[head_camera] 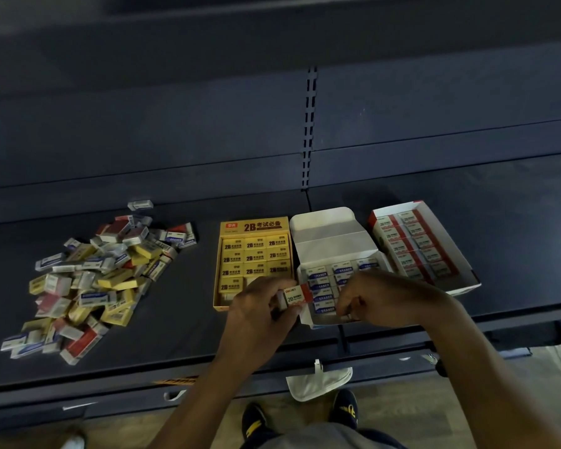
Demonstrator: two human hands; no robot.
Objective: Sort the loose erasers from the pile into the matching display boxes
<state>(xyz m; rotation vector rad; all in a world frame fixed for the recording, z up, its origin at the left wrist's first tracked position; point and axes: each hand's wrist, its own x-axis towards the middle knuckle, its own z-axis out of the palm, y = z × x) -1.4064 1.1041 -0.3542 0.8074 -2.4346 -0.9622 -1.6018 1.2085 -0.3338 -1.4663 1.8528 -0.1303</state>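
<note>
Left grip [256, 307] pinches a red-white eraser [298, 295]; right grip [379, 296] (fingers curled) over the white box [331, 244], hold unclear.

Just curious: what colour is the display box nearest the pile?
The display box is yellow, seen best in the head view.

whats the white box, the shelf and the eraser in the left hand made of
White box: thin card, matte; creased fold lines on its raised flap.
Shelf: probably painted metal, dull dark finish; slotted upright behind.
Red-and-white eraser: printed wrapper, paper or film, cannot tell which.
</note>
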